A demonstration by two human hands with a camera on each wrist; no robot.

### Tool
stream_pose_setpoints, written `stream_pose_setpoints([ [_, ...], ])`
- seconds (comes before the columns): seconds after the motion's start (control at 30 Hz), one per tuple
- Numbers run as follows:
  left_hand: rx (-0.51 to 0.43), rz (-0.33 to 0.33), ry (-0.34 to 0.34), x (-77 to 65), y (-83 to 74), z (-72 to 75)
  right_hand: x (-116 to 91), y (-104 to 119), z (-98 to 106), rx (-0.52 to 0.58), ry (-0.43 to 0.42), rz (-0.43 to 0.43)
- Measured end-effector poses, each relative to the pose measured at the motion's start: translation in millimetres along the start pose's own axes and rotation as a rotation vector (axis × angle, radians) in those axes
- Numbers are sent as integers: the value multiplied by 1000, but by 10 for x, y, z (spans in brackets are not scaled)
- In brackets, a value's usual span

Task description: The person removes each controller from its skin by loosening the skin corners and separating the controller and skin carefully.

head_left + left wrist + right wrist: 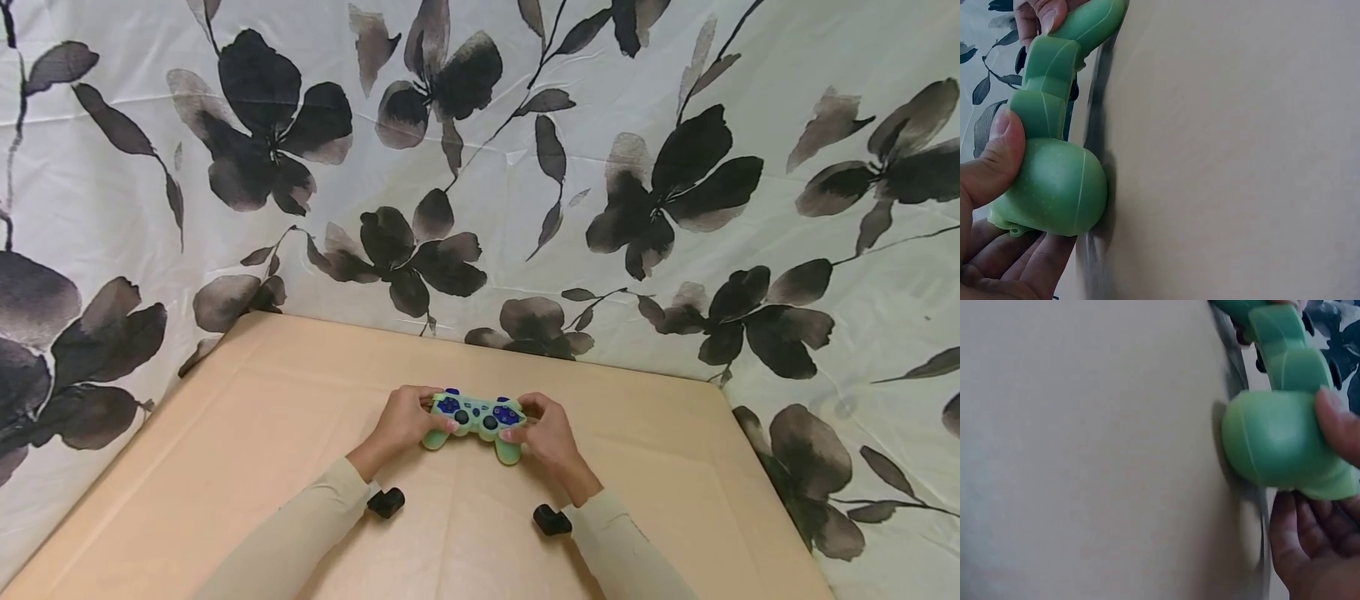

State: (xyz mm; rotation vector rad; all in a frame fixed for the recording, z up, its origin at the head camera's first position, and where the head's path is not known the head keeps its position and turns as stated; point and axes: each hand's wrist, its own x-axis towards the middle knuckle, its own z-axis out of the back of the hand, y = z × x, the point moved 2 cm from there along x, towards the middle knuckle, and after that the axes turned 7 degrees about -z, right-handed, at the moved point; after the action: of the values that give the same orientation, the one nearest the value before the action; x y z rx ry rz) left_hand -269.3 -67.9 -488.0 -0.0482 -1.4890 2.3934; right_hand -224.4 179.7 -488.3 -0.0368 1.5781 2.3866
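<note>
A light green game controller (475, 415) with dark blue buttons and two dark thumbsticks is held between both hands near the middle of the table. My left hand (406, 419) grips its left end, the thumb on top near the left stick. At the other end, my right hand (551, 431) grips it in the same way. In the left wrist view the rounded green handle (1054, 187) sits between thumb and fingers. The right wrist view shows the other handle (1275, 439) between the right thumb and curled fingers. Some fingertips are hidden behind the controller.
A tan covering lies over the table (315, 367). Behind and at both sides hangs a white cloth (525, 208) with dark flower prints. A small black device (386, 502) sits at the left wrist, and a similar black device (552, 520) at the right wrist.
</note>
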Motion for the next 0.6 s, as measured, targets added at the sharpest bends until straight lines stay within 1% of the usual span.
stream_pose_setpoints([
  [0.2,1,11,15,29,18,-29,157,-20,49,13,94,56],
  [0.33,10,21,17,25,40,-49,225,-46,64,30,141,63],
  [0.4,17,29,17,22,46,-49,233,-53,60,31,139,51],
  [0.47,26,29,19,23,41,-40,213,-39,52,33,126,57],
  [0.6,27,35,30,32,30,-31,155,-27,21,26,74,68],
])
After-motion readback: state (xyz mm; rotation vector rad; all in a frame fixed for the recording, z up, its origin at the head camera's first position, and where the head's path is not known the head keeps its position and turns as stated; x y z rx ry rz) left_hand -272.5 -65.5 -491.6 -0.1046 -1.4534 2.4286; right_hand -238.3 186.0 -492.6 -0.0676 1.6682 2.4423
